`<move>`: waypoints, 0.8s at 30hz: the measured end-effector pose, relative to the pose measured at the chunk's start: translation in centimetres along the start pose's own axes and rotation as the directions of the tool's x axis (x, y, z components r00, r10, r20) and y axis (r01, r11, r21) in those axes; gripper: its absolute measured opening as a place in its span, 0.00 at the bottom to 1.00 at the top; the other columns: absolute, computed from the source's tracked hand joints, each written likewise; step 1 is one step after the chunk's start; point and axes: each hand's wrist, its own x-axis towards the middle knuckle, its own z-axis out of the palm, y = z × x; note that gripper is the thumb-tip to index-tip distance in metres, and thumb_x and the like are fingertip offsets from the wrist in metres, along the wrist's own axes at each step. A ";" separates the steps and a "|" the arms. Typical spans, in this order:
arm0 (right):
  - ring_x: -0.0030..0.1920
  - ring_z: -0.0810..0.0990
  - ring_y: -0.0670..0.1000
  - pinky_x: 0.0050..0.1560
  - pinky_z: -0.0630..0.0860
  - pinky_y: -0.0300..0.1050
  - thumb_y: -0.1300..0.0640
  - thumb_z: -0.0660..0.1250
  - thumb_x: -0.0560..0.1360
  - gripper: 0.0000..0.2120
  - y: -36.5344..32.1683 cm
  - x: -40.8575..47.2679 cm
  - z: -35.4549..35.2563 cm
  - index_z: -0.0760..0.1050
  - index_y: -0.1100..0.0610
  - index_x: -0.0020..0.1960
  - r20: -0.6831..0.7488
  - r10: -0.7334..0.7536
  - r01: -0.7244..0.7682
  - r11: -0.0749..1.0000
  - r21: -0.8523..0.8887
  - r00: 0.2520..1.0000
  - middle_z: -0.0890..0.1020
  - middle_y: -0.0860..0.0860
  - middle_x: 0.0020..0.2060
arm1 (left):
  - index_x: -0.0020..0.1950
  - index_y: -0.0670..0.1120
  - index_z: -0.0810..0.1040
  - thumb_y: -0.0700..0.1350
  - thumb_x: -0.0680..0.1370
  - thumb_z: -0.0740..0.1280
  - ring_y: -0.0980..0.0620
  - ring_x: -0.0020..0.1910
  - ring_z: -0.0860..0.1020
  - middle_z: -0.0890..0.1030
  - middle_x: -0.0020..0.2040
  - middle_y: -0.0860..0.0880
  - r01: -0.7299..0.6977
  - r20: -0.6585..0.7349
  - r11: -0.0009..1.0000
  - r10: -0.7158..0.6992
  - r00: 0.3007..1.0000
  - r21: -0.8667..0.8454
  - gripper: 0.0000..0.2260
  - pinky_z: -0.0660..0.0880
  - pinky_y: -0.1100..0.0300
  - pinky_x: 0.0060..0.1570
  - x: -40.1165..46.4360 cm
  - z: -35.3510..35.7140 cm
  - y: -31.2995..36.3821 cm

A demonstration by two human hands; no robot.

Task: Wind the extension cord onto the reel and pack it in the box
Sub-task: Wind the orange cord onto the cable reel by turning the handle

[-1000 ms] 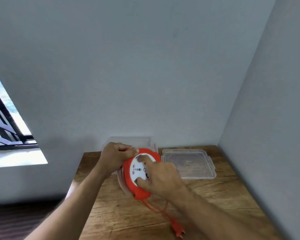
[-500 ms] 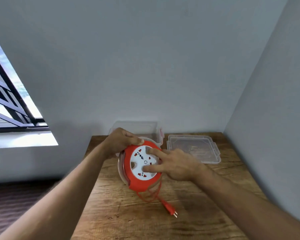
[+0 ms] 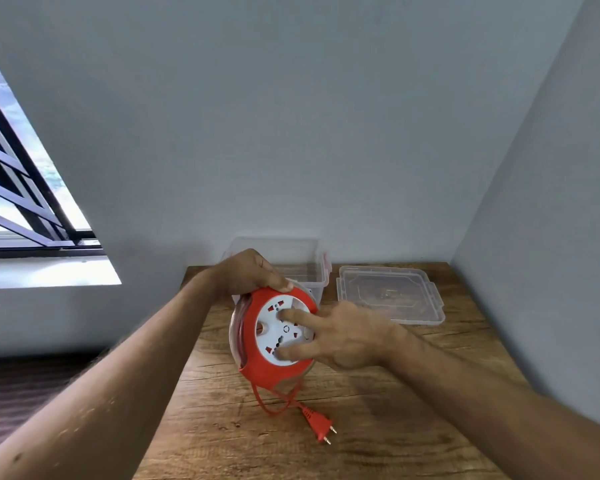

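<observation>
I see my left hand (image 3: 253,271) clamped over the top of the red reel (image 3: 274,337), held on edge above the table (image 3: 222,427). My right hand (image 3: 343,336) presses spread fingers on its white face. The plug (image 3: 317,422) lies on the wood; the box (image 3: 291,261) stands behind.

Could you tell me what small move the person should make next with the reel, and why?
Probably one more turn of the white socket disc with the right hand, while the left hand steadies the reel. A short loop of cord and the plug are not wound in yet, lying on the table.
</observation>
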 end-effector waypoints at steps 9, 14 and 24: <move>0.41 0.81 0.60 0.30 0.81 0.53 0.62 0.66 0.78 0.31 1.8 0.4 0.1 0.62 0.41 0.75 -0.020 -0.096 0.095 0.995 -0.010 0.995 0.63 0.58 0.74 | 0.42 0.46 0.90 0.58 0.65 0.79 0.48 0.39 0.89 0.90 0.42 0.44 0.037 0.108 0.998 -0.041 0.993 0.041 0.17 0.84 0.57 0.41 0.4 -0.8 0.9; 0.38 0.81 0.59 0.34 0.81 0.55 0.63 0.63 0.80 0.33 1.7 1.6 -0.7 0.57 0.40 0.77 0.069 -0.219 0.223 0.973 -0.057 0.973 0.60 0.55 0.75 | 0.47 0.41 0.90 0.51 0.72 0.79 0.49 0.39 0.88 0.90 0.42 0.44 0.098 0.143 0.984 -0.119 0.983 0.149 0.14 0.84 0.56 0.44 1.2 -0.6 2.1; 0.43 0.84 0.63 0.38 0.84 0.58 0.60 0.71 0.75 0.31 1.5 3.6 -2.3 0.66 0.42 0.74 0.175 -0.273 0.300 0.943 -0.147 0.946 0.67 0.57 0.71 | 0.44 0.44 0.89 0.48 0.73 0.78 0.55 0.34 0.87 0.89 0.37 0.50 0.140 0.224 0.918 -0.235 0.946 0.370 0.07 0.82 0.64 0.35 2.6 0.5 4.4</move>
